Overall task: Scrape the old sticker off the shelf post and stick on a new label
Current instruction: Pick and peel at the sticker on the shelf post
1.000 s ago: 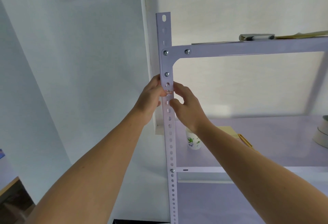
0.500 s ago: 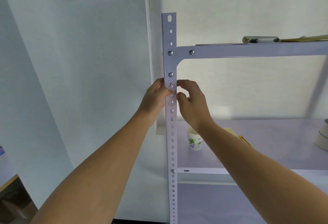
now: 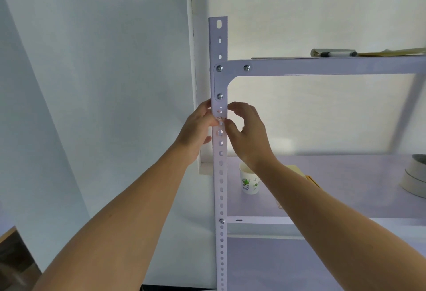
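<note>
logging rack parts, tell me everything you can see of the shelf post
The shelf post is an upright, pale, metal-looking strip with a column of holes, screwed to the top beam and lower shelf. A torn sticker remnant sits below the bracket. The left hand grips its left edge; the right hand touches its right edge with the thumb.

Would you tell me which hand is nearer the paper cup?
Right. The right hand is above the paper cup; the left hand is left of the shelf post.
</note>
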